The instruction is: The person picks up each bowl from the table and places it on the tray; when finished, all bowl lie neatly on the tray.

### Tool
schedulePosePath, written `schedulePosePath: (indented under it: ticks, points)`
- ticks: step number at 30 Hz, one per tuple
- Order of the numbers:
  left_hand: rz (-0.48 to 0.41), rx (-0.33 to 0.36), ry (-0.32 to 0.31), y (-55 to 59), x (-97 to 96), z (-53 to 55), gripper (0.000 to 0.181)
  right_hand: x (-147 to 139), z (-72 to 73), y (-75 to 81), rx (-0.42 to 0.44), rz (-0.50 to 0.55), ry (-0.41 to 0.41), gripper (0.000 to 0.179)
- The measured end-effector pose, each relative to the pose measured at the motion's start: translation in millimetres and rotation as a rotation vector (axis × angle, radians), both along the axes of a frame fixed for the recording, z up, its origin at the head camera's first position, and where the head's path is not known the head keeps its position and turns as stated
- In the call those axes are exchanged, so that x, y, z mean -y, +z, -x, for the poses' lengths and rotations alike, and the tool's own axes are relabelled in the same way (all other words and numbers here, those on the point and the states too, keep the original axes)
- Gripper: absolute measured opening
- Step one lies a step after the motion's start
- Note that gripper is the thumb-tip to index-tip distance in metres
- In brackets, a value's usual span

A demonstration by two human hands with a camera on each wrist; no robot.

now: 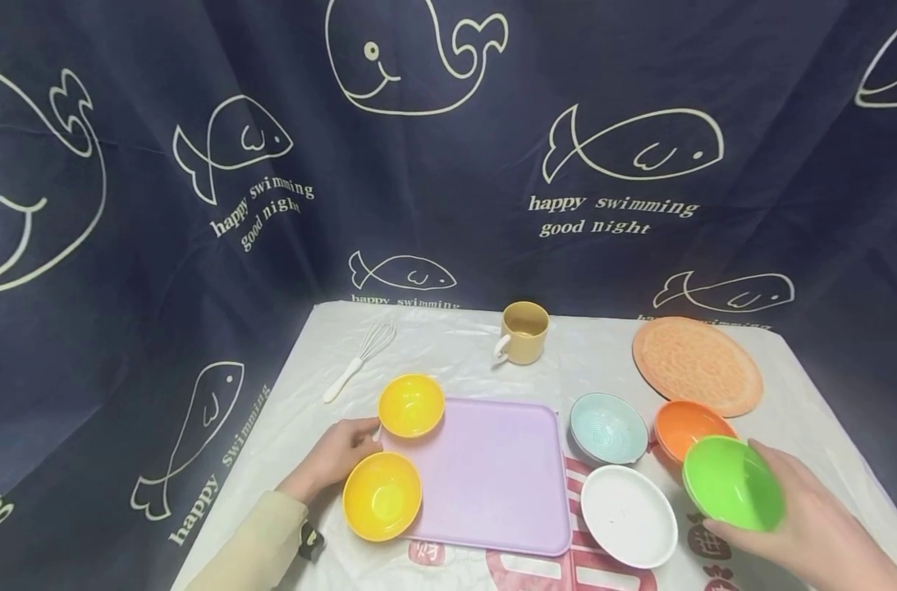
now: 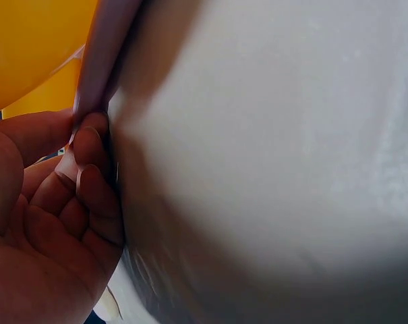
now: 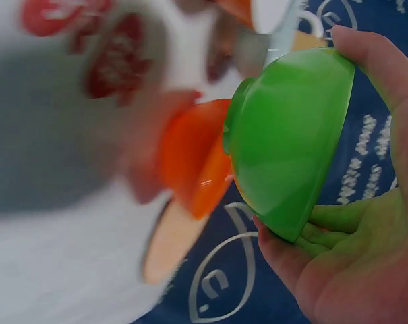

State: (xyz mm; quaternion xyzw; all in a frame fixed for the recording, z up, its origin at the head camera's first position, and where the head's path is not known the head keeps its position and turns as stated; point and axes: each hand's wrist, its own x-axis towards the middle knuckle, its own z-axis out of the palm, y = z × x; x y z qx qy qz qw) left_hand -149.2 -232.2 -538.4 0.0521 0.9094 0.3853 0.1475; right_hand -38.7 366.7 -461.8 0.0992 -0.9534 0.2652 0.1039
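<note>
My left hand [image 1: 337, 455] pinches the left edge of a lilac tray [image 1: 500, 476] between thumb and fingers; the left wrist view shows the tray's edge [image 2: 104, 61] in that grip. Two yellow bowls stand at the tray's left side, a far one [image 1: 411, 406] and a near one [image 1: 383, 497], with the hand between them. On the right, my right hand [image 1: 810, 517] holds a green bowl [image 1: 729, 484] tilted above the table, thumb and fingers at opposite sides of its rim. Just behind the green bowl, an orange bowl [image 1: 688, 427] is partly hidden by it.
Right of the tray sit a light blue bowl [image 1: 608, 428] and a white bowl [image 1: 629, 517]. Farther back are a whisk [image 1: 359, 361], a tan mug [image 1: 524, 332] and a round pizza-like board [image 1: 699, 365]. A dark printed curtain [image 1: 448, 180] hangs behind the table.
</note>
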Motion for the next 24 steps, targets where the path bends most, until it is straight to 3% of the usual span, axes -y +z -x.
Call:
schedulePosePath:
  ticks: [3,7,13,19,24]
  points:
    - [0.003,0.005,0.002,2.3,0.4,-0.2,0.05,22.3,17.2,16.2,-0.038,0.028,0.031,0.098]
    - [0.003,-0.013,-0.005,4.3,0.5,-1.3,0.049,60.7,41.4,27.2,-0.03,-0.024,0.037,0.117]
    - [0.007,-0.021,-0.001,2.1,0.9,-1.0,0.05,126.3,81.1,33.1,0.013,-0.035,0.178,0.12]
    - [0.01,-0.022,-0.004,1.6,1.2,-0.6,0.05,189.3,112.6,18.0,0.043,0.011,0.302,0.111]
    - [0.006,-0.029,-0.011,2.8,1.5,-0.2,0.05,231.6,125.2,-1.4,0.123,-0.01,0.365,0.114]
